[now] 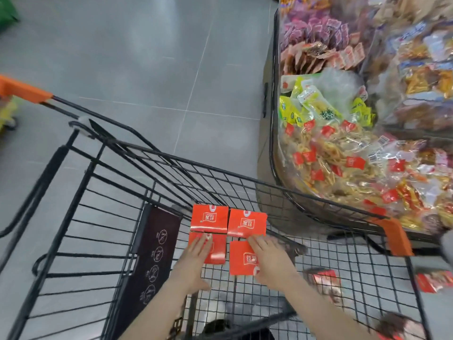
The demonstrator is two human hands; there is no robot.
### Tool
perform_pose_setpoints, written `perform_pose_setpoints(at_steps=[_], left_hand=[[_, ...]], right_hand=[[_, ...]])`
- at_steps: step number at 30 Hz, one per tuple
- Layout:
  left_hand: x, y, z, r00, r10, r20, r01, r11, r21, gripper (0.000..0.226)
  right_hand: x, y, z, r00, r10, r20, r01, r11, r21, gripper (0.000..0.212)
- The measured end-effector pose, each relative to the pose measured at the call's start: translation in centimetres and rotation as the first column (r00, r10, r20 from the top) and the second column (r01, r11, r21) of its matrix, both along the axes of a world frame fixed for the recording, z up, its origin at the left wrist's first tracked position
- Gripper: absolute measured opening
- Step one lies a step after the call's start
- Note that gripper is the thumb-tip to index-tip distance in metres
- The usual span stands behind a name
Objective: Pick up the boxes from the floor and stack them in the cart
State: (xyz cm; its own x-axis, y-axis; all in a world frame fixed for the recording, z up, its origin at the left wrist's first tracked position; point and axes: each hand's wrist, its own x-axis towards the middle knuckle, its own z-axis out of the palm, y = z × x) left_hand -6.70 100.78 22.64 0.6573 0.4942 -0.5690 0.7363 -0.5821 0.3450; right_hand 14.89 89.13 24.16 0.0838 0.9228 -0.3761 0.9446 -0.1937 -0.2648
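Several red boxes lie flat on the wire bottom of the black shopping cart (157, 182). Two sit side by side at the far end, one on the left (209, 218) and one on the right (247, 222). My left hand (196, 256) rests with straight fingers on the near left box (218, 251). My right hand (269, 256) lies on the near right box (241, 260), fingers extended over its top edge. More red packs show blurred through the cart's mesh, one on the floor (323, 279) and one farther right (431, 280).
A large wire bin (273, 143) full of bagged snacks stands close on the right of the cart. The cart's orange handle (22, 90) and orange corner guard (397, 238) stick out. Grey tiled floor (147, 69) stretches ahead.
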Motion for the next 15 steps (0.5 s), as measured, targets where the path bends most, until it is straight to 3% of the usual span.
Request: perform_pose_setpoints(at_steps=[7, 10, 15], left_hand=[[-1.4, -1.0, -2.3, 0.998, -0.055, 0.014, 0.054, 0.997, 0.063, 0.112], [-1.2, -0.6, -2.0, 0.998, -0.058, 0.009, 0.057, 0.996, 0.067, 0.108], [0.4, 0.7, 0.4, 0.999, -0.026, 0.029, 0.026, 1.000, -0.009, 0.092]], right_hand=[[-2.6, 0.0, -4.4, 0.985, -0.065, 0.160, 0.077, 0.995, -0.068, 0.112], [-2.6, 0.2, -4.0, 0.984, -0.080, 0.159, 0.101, 0.986, -0.132, 0.120], [-0.8, 1.1, -1.0, 0.997, -0.081, 0.006, 0.081, 0.988, -0.132, 0.095]])
